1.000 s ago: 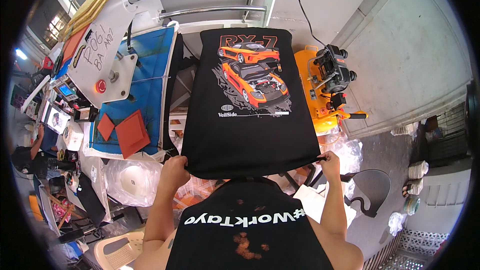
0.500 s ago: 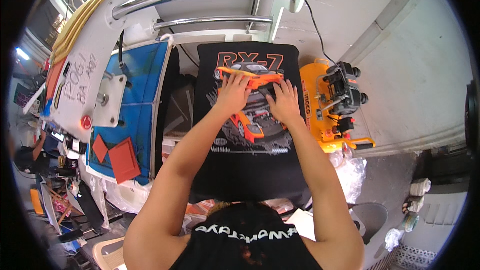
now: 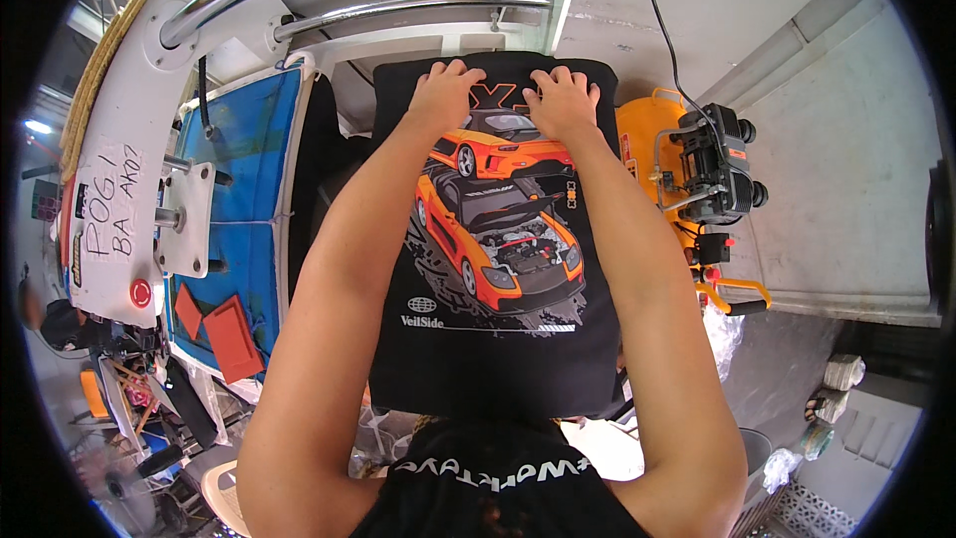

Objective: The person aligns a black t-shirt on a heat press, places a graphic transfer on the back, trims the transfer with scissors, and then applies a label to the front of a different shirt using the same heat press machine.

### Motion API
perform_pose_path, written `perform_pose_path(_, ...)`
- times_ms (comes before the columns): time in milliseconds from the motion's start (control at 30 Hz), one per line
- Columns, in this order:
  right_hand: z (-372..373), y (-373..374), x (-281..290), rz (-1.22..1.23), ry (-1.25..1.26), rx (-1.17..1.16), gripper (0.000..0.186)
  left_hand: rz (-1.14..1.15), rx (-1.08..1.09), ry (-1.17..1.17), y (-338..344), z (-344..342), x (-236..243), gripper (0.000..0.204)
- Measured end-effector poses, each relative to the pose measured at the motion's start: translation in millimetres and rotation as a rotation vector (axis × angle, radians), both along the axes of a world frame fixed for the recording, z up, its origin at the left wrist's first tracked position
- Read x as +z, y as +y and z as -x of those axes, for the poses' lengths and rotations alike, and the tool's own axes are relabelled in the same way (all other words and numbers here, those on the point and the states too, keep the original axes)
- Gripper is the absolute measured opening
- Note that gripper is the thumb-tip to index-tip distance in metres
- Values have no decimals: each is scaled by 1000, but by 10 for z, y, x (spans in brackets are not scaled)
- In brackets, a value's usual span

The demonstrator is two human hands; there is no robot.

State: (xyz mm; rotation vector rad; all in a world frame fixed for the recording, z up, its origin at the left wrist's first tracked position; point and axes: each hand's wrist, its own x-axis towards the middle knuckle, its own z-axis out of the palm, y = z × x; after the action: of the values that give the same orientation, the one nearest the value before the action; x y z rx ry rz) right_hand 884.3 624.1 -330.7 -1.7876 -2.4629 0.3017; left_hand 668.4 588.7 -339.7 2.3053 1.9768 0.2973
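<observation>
A black T-shirt [image 3: 498, 369] with a large print of orange cars [image 3: 503, 239] lies spread over a flat platen in front of me. My left hand [image 3: 448, 95] rests on its upper left part, fingers bent and slightly apart, partly over the lettering at the top of the print. Across from it, my right hand [image 3: 564, 102] lies on the upper right part with its fingers apart. Both hands touch the fabric near its far edge, and neither visibly holds anything. My forearms cover the sides of the print.
Left stands a white press arm [image 3: 124, 169] with a red stop button [image 3: 140, 293], beside a blue-covered platen [image 3: 244, 149] bearing red-brown pads [image 3: 235, 339]. Chrome bars [image 3: 418, 7] cross the far side. An orange air compressor [image 3: 647, 144] stands close at right.
Both hands have slid farther away from me, from the middle of the car print to the shirt's far end. More of the print now shows, and the view has shifted.
</observation>
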Motion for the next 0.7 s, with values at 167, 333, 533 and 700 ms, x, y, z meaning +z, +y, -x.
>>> perform_pose_path(167,-457,-263,-219,-111,-6,-36,58,-253,119,36,-342,277,-313,47)
perform_pose_path(333,-1203,-1552,-302,78,233,-181,66,-139,376,-393,-1448,752,-532,57)
perform_pose_path(533,-1780,-3407,-459,512,813,-662,77,134,539,-945,-3426,410,-464,60)
perform_pose_path(700,-2178,-3947,-707,478,978,-875,66,463,1009,-1688,-4533,282,-536,46)
